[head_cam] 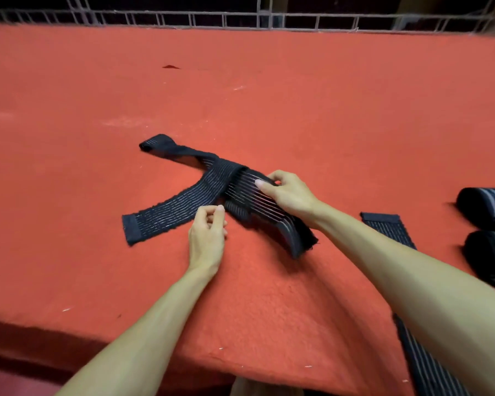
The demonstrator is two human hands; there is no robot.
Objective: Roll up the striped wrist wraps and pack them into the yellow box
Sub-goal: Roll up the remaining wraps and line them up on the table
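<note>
A black wrist wrap with thin white stripes [169,215] lies tangled on the red felt table [240,95], crossed over a second strip whose folded end [155,142] points to the far left. My right hand [286,192] grips the raised, stretched part of the wrap near the crossing. My left hand [207,235] sits just in front, fingers curled with thumb and forefinger pinched at the wrap's edge. The yellow box is not in view.
Two rolled striped wraps [489,207] [492,252] lie at the right edge. Another flat wrap [389,227] runs under my right forearm toward the near right corner. A metal wire grid [240,20] borders the table's far edge.
</note>
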